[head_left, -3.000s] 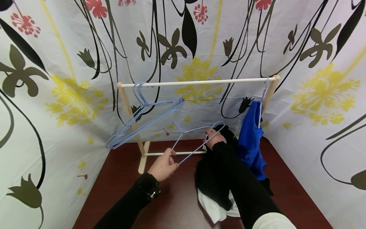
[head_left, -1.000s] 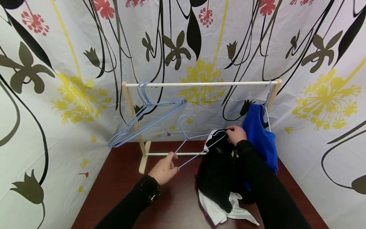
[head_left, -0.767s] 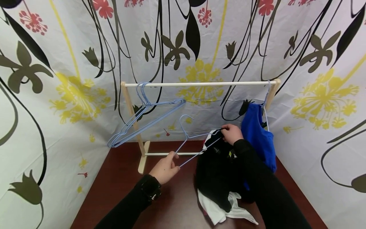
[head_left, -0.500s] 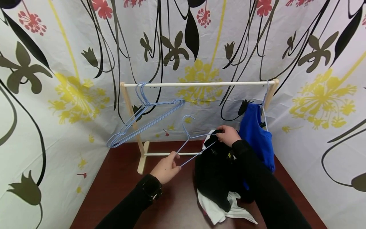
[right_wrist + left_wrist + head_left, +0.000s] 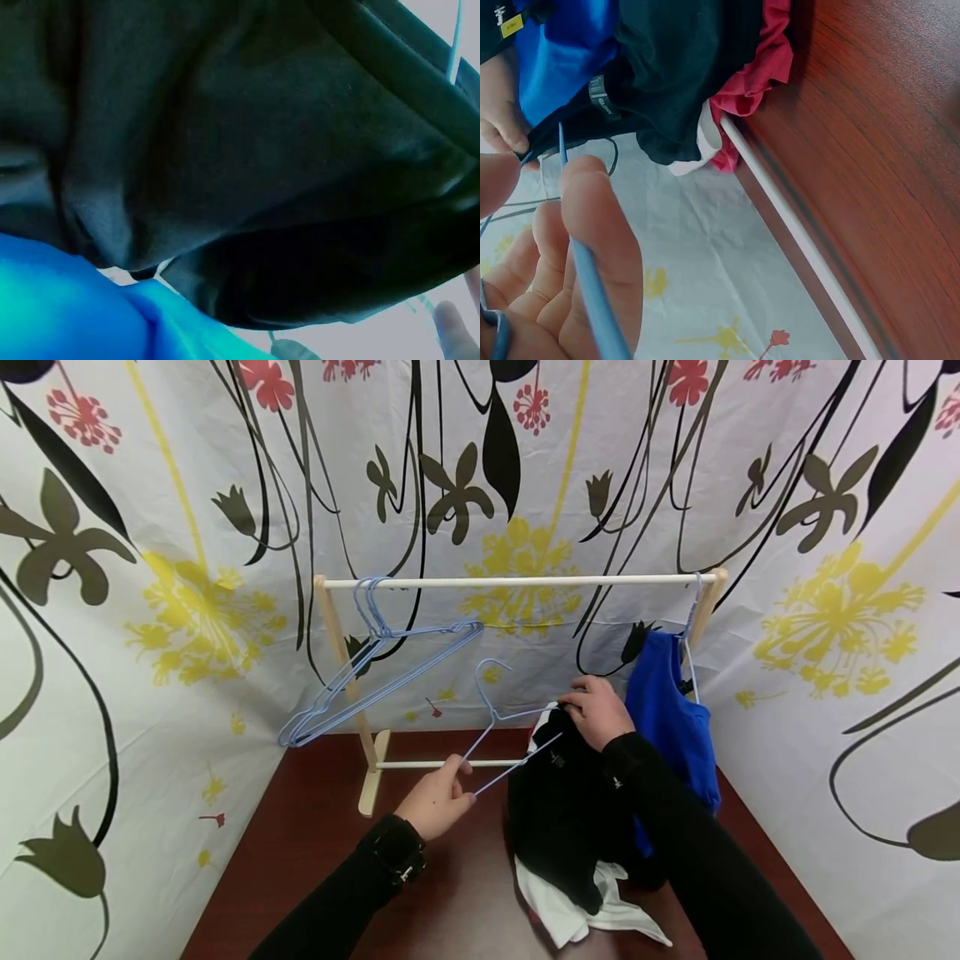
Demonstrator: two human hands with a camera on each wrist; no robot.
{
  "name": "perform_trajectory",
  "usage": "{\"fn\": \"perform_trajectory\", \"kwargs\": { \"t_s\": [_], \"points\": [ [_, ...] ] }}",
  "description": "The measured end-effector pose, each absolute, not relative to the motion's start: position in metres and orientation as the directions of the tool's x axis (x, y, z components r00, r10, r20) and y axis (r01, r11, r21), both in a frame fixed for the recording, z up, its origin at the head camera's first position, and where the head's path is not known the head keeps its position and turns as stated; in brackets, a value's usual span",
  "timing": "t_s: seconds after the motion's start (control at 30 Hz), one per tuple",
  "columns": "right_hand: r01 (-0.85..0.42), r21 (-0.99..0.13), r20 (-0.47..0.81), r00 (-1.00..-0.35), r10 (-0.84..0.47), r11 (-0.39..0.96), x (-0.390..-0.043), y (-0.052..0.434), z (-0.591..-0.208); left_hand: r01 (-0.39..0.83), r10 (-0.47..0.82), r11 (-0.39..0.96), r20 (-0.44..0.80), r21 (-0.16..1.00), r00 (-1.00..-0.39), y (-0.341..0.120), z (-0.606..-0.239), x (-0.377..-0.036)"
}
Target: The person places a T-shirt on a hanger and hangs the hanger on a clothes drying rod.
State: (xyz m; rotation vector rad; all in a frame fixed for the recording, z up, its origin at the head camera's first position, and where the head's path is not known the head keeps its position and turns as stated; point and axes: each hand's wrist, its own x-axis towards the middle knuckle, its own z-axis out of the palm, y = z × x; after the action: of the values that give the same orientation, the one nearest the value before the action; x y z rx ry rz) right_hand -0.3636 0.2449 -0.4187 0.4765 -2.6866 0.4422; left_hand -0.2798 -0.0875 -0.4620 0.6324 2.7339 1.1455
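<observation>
My left hand [image 5: 437, 799] pinches a light-blue wire hanger [image 5: 487, 700] by its left end, hook upward. The right end of that hanger runs inside a black top [image 5: 555, 827], out of sight under the cloth. At the top's upper edge my right hand [image 5: 597, 710] holds the cloth over the hanger's hidden end. A small label shows inside the neckline of the black top [image 5: 600, 94] in the left wrist view. The right wrist view is mostly filled by the black cloth [image 5: 225, 135], with a few fingertips at the lower right.
A wooden clothes rack [image 5: 517, 582] stands behind my hands. Several bare blue hangers [image 5: 382, 685] hang at its left, and a blue sleeveless garment [image 5: 667, 718] hangs at its right. White cloth [image 5: 551, 897] lies below the black top on the dark red table [image 5: 285, 877].
The hanger's right end, bare three seconds ago, has slipped inside the black top. My right hand drew the cloth leftward along it over the last second. The left hand keeps its grip.
</observation>
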Motion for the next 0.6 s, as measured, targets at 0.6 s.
{"fn": "perform_trajectory", "kwargs": {
  "t_s": [0.6],
  "points": [
    [-0.539,-0.304,0.475,-0.8,-0.366,0.785,-0.354,0.226,-0.41,0.371,0.443,0.615,0.084,0.696,-0.892,-0.073,-0.457,-0.282]
  ]
}}
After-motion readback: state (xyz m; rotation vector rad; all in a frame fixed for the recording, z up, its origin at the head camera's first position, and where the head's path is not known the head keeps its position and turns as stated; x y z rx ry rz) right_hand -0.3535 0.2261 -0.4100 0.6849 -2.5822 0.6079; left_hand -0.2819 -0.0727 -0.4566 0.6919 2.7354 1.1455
